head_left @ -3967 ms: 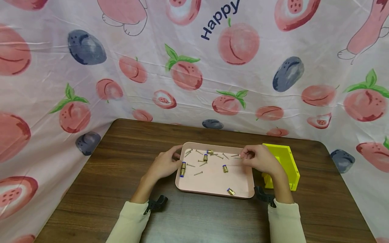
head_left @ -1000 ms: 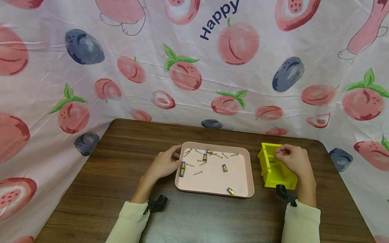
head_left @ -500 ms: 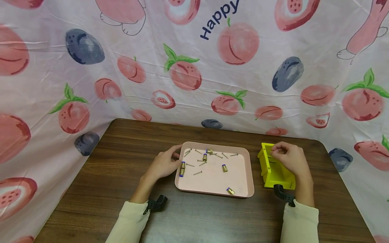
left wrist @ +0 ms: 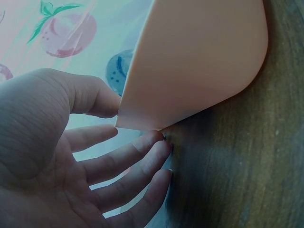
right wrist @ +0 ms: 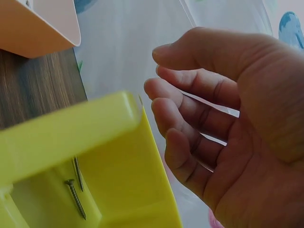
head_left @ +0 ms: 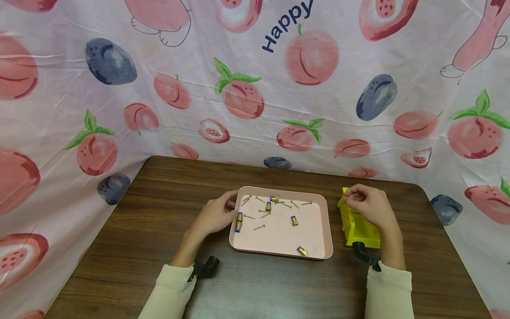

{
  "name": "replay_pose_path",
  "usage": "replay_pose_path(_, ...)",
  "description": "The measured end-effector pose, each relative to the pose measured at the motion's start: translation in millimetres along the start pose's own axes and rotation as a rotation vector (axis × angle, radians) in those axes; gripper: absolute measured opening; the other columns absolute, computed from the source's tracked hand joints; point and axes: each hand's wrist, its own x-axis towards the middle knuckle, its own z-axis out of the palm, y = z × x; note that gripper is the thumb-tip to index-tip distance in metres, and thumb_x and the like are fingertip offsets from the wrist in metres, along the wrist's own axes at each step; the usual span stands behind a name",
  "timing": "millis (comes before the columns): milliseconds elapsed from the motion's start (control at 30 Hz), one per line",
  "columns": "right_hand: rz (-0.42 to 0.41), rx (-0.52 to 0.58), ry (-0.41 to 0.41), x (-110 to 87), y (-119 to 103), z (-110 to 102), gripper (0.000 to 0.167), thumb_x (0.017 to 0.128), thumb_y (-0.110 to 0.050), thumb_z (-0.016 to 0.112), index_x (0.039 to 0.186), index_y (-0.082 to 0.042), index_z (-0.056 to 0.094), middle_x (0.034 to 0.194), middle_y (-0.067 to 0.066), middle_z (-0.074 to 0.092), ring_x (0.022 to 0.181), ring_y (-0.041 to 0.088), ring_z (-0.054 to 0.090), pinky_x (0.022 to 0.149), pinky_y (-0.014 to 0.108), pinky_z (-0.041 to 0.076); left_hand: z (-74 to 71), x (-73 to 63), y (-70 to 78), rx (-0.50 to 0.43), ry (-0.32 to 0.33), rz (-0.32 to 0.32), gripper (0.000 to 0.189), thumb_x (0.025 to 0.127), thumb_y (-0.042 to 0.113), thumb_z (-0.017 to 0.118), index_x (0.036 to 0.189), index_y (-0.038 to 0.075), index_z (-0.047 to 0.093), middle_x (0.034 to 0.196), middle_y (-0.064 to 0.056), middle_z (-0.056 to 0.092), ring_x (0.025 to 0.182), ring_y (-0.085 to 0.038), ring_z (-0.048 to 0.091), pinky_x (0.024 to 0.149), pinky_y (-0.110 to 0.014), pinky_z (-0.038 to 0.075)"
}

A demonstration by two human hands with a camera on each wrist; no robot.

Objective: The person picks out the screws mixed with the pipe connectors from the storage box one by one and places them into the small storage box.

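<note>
My left hand (head_left: 215, 215) holds the left edge of a shallow pink tray (head_left: 275, 241), its thumb at the rim; the left wrist view shows the fingers spread by the tray's corner (left wrist: 190, 71). Small screws (head_left: 259, 227) lie scattered in the tray. Among them are several brass push-in fittings with blue collars (head_left: 294, 221). My right hand (head_left: 370, 206) hovers over the yellow storage bin (head_left: 360, 235), fingers loosely bent. In the right wrist view nothing shows between its thumb and fingertips. Two screws (right wrist: 75, 199) lie inside the bin, partly behind its yellow edge.
The dark wooden table (head_left: 167, 186) bears the tray in the middle and the bin to its right. A fruit-printed cloth (head_left: 247, 146) hangs behind and at both sides. Each wrist wears a black camera mount (head_left: 205, 266).
My right hand moved from the tray's right end, where it pinched a screw, over to the yellow bin, then drifted back left. That screw has gone from the tray. My left hand stayed put.
</note>
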Motion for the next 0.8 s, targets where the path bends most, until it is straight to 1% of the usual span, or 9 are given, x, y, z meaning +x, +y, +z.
replay_pose_path(100,-0.007,0.015,-0.021,1.0,-3,2,0.013,0.094,-0.009,0.080,0.104,0.000,0.077,0.089,0.006,0.076,0.077,0.017,0.064,0.068,0.022,0.052,-1.8,-1.5,2.1,-0.008,-0.001,0.016,0.067,0.099,0.034,0.072,0.162,0.022,0.055,0.115,0.002,0.080,0.094,-0.016,0.073,0.081,-0.043,0.056)
replay_pose_path(233,-0.013,0.037,-0.053,2.2,-6,6,0.014,0.096,-0.011,0.079,0.106,0.000,0.077,0.093,0.006,0.079,0.079,0.020,0.065,0.072,0.023,0.053,-1.5,-1.1,1.5,-0.008,0.001,0.018,0.066,0.099,0.033,0.072,0.162,0.021,0.056,0.114,0.002,0.080,0.093,-0.016,0.073,0.082,-0.043,0.056)
replay_pose_path(300,-0.020,0.051,-0.073,3.3,-8,7,0.015,0.097,-0.012,0.078,0.107,0.000,0.076,0.094,0.006,0.080,0.080,0.021,0.065,0.073,0.023,0.053,0.4,0.2,-0.1,0.001,0.007,0.006,0.066,0.098,0.033,0.073,0.161,0.023,0.057,0.113,0.005,0.079,0.093,-0.014,0.073,0.084,-0.044,0.056)
replay_pose_path(400,-0.033,0.060,-0.092,4.6,-10,10,0.016,0.097,-0.012,0.078,0.108,0.000,0.075,0.094,0.006,0.079,0.081,0.023,0.064,0.074,0.024,0.053,1.3,0.8,-1.5,0.006,0.008,0.004,0.066,0.098,0.033,0.073,0.161,0.024,0.056,0.112,0.006,0.079,0.094,-0.013,0.073,0.085,-0.045,0.057)
replay_pose_path(533,-0.080,0.054,-0.101,5.1,-11,13,0.019,0.095,-0.010,0.079,0.109,0.001,0.075,0.092,0.003,0.077,0.082,0.023,0.065,0.075,0.025,0.054,1.2,0.7,-1.7,0.019,0.009,0.002,0.065,0.098,0.034,0.072,0.161,0.026,0.057,0.112,0.007,0.079,0.094,-0.014,0.072,0.084,-0.044,0.057)
replay_pose_path(667,-0.123,0.050,-0.106,5.5,-12,17,0.021,0.094,-0.010,0.082,0.111,0.001,0.076,0.091,0.001,0.075,0.082,0.021,0.066,0.075,0.026,0.054,0.6,1.3,-1.3,0.031,0.005,-0.005,0.065,0.098,0.034,0.072,0.161,0.028,0.057,0.111,0.007,0.079,0.093,-0.014,0.072,0.083,-0.043,0.056)
replay_pose_path(800,-0.132,0.056,-0.125,6.9,-14,20,0.022,0.094,-0.012,0.084,0.112,-0.001,0.077,0.093,0.000,0.073,0.082,0.018,0.066,0.075,0.026,0.055,0.5,1.6,-0.7,0.029,0.001,-0.014,0.065,0.098,0.034,0.072,0.161,0.029,0.057,0.112,0.007,0.079,0.094,-0.015,0.073,0.084,-0.044,0.057)
